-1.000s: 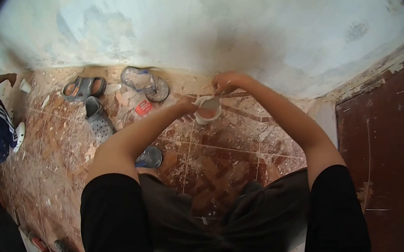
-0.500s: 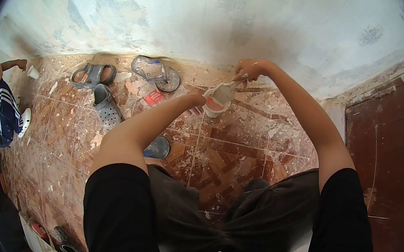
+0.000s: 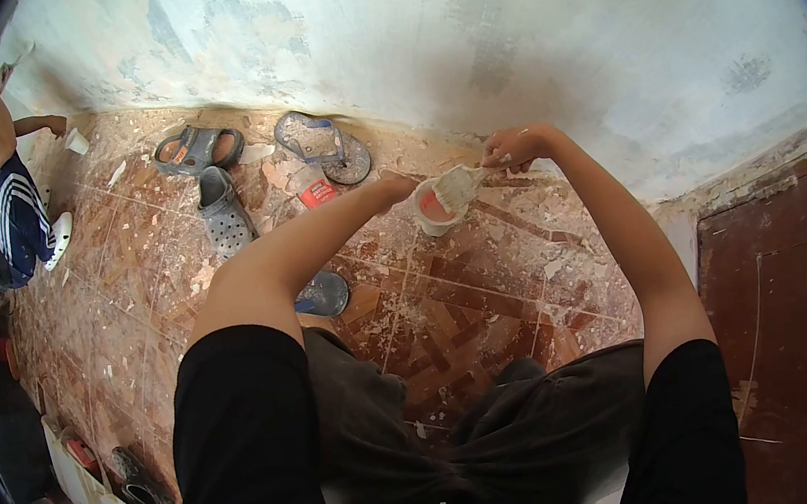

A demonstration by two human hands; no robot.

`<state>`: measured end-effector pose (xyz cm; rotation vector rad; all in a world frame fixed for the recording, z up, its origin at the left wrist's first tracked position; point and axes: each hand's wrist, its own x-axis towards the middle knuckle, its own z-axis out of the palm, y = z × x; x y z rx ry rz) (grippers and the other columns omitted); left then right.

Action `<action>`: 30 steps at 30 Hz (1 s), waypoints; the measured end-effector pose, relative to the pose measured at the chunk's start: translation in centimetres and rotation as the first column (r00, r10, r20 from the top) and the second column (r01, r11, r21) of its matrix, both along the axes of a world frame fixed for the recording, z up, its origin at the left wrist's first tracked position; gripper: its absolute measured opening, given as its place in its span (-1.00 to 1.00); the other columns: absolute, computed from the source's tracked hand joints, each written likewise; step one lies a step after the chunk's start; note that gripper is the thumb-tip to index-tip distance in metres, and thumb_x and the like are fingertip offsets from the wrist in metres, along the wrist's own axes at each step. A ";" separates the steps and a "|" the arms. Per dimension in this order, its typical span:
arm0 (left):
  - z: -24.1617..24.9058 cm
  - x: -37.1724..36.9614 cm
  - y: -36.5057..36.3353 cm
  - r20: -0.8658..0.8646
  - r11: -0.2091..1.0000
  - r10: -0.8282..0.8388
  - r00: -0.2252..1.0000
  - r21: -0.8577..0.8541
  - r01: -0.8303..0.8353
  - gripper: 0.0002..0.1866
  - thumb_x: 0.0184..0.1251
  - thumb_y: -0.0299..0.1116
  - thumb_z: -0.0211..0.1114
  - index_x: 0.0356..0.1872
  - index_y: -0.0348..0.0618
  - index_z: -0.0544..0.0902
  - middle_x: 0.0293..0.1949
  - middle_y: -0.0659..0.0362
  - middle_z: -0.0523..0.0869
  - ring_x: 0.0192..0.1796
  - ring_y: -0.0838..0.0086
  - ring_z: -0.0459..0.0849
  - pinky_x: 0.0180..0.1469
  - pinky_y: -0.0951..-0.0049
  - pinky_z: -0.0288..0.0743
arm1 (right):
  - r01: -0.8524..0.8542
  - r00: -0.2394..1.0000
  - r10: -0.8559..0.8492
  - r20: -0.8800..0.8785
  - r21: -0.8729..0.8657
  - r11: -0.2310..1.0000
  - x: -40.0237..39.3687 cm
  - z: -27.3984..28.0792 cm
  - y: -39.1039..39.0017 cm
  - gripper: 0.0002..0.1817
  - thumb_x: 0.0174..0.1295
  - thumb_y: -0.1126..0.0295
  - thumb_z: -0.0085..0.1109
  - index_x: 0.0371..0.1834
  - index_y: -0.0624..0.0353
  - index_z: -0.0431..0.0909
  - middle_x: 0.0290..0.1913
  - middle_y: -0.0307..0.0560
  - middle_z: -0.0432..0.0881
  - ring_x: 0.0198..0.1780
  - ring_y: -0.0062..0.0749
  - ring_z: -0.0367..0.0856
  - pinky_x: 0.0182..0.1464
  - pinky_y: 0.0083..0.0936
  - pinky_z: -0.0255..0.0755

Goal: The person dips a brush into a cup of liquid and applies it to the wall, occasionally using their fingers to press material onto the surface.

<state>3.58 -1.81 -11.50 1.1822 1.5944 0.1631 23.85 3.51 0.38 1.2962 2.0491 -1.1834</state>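
My left hand [image 3: 396, 190] is closed on the left side of a small white cup [image 3: 436, 210], which has pinkish-orange inside. In my right hand [image 3: 517, 147] is the handle of a putty knife [image 3: 459, 188], gripped between the fingers. The blade, coated with pale paste, lies over the cup's right rim. Both hands are close to the foot of the patchy white wall [image 3: 539, 44], above the dusty tiled floor [image 3: 439, 293].
Sandals [image 3: 199, 149], flip-flops [image 3: 322, 149], a grey clog [image 3: 224, 211] and a red-labelled container [image 3: 315, 190] lie left of my hands. At the far left another person [image 3: 0, 206] crouches, holding a white cup [image 3: 77, 142]. A brown door [image 3: 792, 295] stands right.
The view has shifted slightly, so most things appear a little further right. My putty knife blade has turned and shifted toward the cup's right rim. The other person's raised hand has moved.
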 end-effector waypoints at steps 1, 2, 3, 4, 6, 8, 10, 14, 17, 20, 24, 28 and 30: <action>2.5 0.3 -1.0 -0.007 0.986 0.102 0.995 -0.133 -0.102 -0.51 0.14 -0.08 -0.09 0.11 0.00 0.23 0.11 -0.03 0.20 0.14 0.16 0.23 -0.25 0.16 0.45 | -0.010 1.000 0.010 0.009 0.013 1.000 0.0 -0.4 0.2 -0.76 0.09 0.28 -0.06 -0.56 0.24 0.39 -0.64 -0.22 0.44 -0.68 -0.61 0.22 -0.69 -0.64 0.16; 3.5 0.2 -1.7 -0.009 0.986 0.100 0.995 -0.132 -0.100 -0.51 0.14 -0.08 -0.09 0.11 0.00 0.23 0.11 -0.03 0.20 0.14 0.16 0.23 -0.25 0.16 0.45 | -0.020 1.000 0.020 0.019 0.027 0.999 0.1 -0.6 0.3 -0.77 0.08 0.29 -0.06 -0.58 0.22 0.36 -0.67 -0.23 0.40 -0.70 -0.60 0.18 -0.71 -0.63 0.12; 4.1 0.2 -2.2 0.138 0.994 0.077 0.987 -0.091 -0.064 -0.51 0.15 -0.09 -0.11 0.12 0.00 0.21 0.13 0.00 0.17 0.14 0.12 0.21 -0.21 0.13 0.44 | -0.018 1.000 0.018 0.017 0.027 0.999 -0.1 -0.4 0.0 -0.77 0.08 0.29 -0.06 -0.58 0.22 0.36 -0.67 -0.23 0.40 -0.70 -0.60 0.18 -0.71 -0.63 0.12; 4.3 0.0 -2.5 0.281 0.998 0.046 0.959 -0.046 -0.035 -0.51 0.16 -0.11 -0.12 0.13 0.01 0.18 0.15 0.02 0.15 0.15 0.07 0.19 -0.17 0.11 0.43 | 0.000 1.000 0.000 0.000 0.007 1.000 -0.2 -0.1 -0.2 -0.78 0.05 0.31 -0.05 -0.61 0.21 0.34 -0.68 -0.23 0.37 -0.73 -0.60 0.13 -0.72 -0.63 0.08; 3.3 -0.5 -2.1 0.273 0.998 -0.055 0.960 0.005 0.056 -0.50 0.15 -0.08 -0.13 0.13 0.03 0.18 0.14 0.01 0.16 0.14 0.03 0.20 -0.14 0.09 0.41 | 0.019 1.000 -0.019 -0.018 -0.012 1.000 -0.2 0.1 -0.3 -0.79 0.02 0.32 -0.04 -0.64 0.20 0.31 -0.69 -0.24 0.34 -0.75 -0.60 0.09 -0.74 -0.62 0.03; 2.5 -0.6 -1.5 0.261 0.988 -0.155 0.953 0.055 0.145 -0.49 0.14 -0.05 -0.14 0.13 0.04 0.17 0.13 0.01 0.16 0.12 -0.01 0.21 -0.11 0.07 0.40 | 0.061 0.998 -0.062 -0.019 -0.044 0.997 -0.1 -0.2 0.1 -0.81 -0.06 0.35 -0.04 -0.69 0.19 0.27 -0.67 -0.23 0.35 -0.76 -0.63 0.07 -0.75 -0.64 0.00; 2.8 -0.4 -1.2 0.191 0.994 -0.037 0.981 -0.091 0.055 -0.48 0.12 0.02 -0.14 0.11 0.06 0.22 0.10 -0.04 0.21 0.05 -0.04 0.29 -0.14 0.06 0.40 | 0.067 0.998 -0.068 -0.015 -0.045 0.997 -0.1 0.3 -0.1 -0.82 -0.03 0.32 -0.07 -0.64 0.18 0.30 -0.66 -0.24 0.35 -0.75 -0.65 0.08 -0.74 -0.66 0.01; 1.6 -0.2 -0.3 0.050 0.982 -0.067 0.997 -0.173 0.074 -0.51 0.11 -0.01 -0.16 0.10 0.11 0.24 0.07 -0.08 0.24 -0.05 0.01 0.40 -0.17 0.05 0.39 | 0.096 0.994 -0.097 -0.040 -0.031 0.995 0.4 1.2 -0.3 -0.81 0.00 0.27 -0.07 -0.59 0.15 0.33 -0.65 -0.25 0.36 -0.76 -0.70 0.08 -0.76 -0.71 -0.02; 2.7 -0.1 -0.9 -0.024 0.986 -0.111 0.993 -0.131 0.107 -0.52 0.10 -0.02 -0.15 0.07 0.13 0.28 -0.01 -0.10 0.34 -0.13 0.06 0.46 -0.15 0.07 0.37 | 0.158 0.983 -0.163 -0.084 -0.060 0.986 1.0 2.1 -0.4 -0.83 -0.11 0.32 -0.03 -0.66 0.18 0.30 -0.63 -0.19 0.39 -0.76 -0.66 0.08 -0.77 -0.68 0.00; 1.5 -0.6 -0.2 -0.035 0.978 -0.178 0.983 -0.118 0.173 -0.53 0.10 0.00 -0.15 0.06 0.14 0.30 -0.09 -0.08 0.42 -0.17 0.08 0.49 -0.15 0.07 0.36 | 0.228 0.966 -0.237 -0.105 -0.090 0.970 2.2 3.3 -0.3 -0.85 -0.08 0.32 -0.02 -0.61 0.17 0.34 -0.61 -0.14 0.41 -0.76 -0.67 0.10 -0.77 -0.68 0.01; 1.1 -0.7 0.2 -0.017 0.976 -0.197 0.980 -0.102 0.194 -0.55 0.10 0.06 -0.12 0.05 0.28 0.32 -0.13 -0.05 0.46 -0.22 0.11 0.52 -0.23 0.05 0.36 | 0.330 0.894 -0.385 -0.228 -0.246 0.911 6.5 4.3 1.3 -0.84 -0.04 0.31 -0.03 -0.48 0.18 0.39 -0.56 -0.09 0.43 -0.72 -0.67 0.14 -0.74 -0.70 0.04; 4.6 -0.8 -1.2 -0.423 0.700 -0.500 0.756 0.316 0.640 -0.57 -0.02 -0.28 -0.05 -0.01 0.16 0.40 -0.21 -0.09 0.52 -0.16 0.13 0.52 -0.12 0.17 0.35 | 0.425 0.630 -0.396 -0.669 -0.130 0.896 12.5 5.0 -0.6 -0.77 0.05 0.21 0.00 -0.41 0.16 0.38 -0.59 -0.20 0.34 -0.72 -0.75 0.03 -0.73 -0.80 -0.05; 4.1 -0.7 -2.1 -0.792 0.755 -0.293 0.536 0.152 0.638 -0.65 -0.07 -0.31 0.00 -0.18 -0.11 0.48 -0.26 0.03 0.58 -0.16 0.23 0.54 0.03 0.00 0.10 | 0.573 0.582 -0.362 -0.728 0.051 0.818 13.3 8.6 -4.4 -0.74 0.08 0.18 0.01 -0.38 0.16 0.37 -0.60 -0.23 0.31 -0.70 -0.76 0.04 -0.71 -0.81 -0.05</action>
